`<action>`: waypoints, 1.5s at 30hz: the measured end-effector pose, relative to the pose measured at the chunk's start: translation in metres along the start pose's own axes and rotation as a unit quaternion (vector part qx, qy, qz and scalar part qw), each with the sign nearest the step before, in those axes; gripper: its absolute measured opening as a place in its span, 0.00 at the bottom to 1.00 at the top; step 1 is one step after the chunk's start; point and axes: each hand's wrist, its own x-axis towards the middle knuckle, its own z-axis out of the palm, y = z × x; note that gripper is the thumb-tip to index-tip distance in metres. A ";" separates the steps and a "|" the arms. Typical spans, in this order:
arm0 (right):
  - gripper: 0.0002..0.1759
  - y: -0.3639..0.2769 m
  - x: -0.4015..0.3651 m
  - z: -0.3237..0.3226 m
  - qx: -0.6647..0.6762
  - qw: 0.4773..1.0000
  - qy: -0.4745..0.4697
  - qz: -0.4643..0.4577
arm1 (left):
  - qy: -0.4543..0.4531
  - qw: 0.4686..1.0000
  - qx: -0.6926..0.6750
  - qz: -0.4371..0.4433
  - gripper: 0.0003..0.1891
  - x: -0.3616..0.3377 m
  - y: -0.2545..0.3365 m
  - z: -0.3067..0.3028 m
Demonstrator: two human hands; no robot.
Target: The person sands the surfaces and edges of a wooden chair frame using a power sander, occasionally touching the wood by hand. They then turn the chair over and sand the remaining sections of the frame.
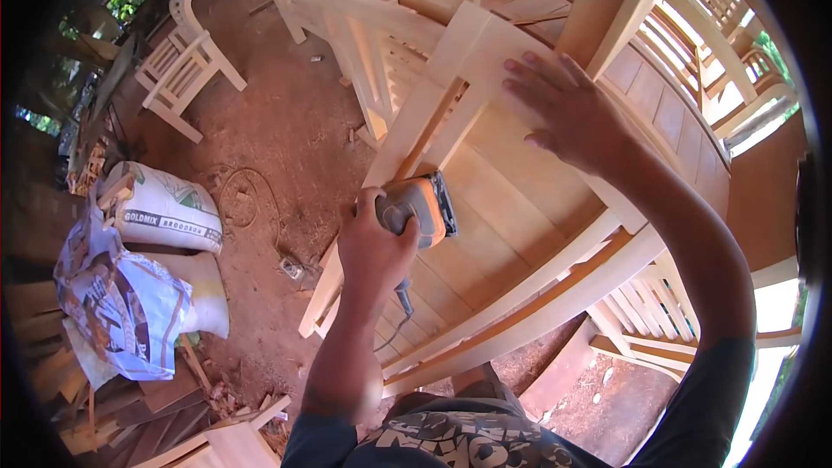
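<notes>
My left hand (377, 238) is wrapped round an orange and black electric sander (423, 208). The sander is tilted, its dark pad facing right, and overlaps the slatted side of a pale wooden bench (511, 182) in this view. From its rear a cord (405, 299) hangs down past my wrist. My right hand (559, 108) lies with fingers spread on the bench's upper corner, near the wide top rail. Curved rails (529, 286) of the same bench run close in front of my body.
Unpainted wooden chairs (186, 69) stand on the reddish dirt floor (286, 121) at the back left. Stuffed sacks (169, 212) and scrap wood (156, 416) lie at left, near a coiled cable (247, 199) and a socket (292, 269). More slatted furniture (659, 303) crowds the right.
</notes>
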 end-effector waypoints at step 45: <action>0.38 0.016 -0.020 -0.022 0.122 0.940 -0.035 0.316 | 0.055 0.935 0.097 0.337 0.20 0.147 0.109 -0.030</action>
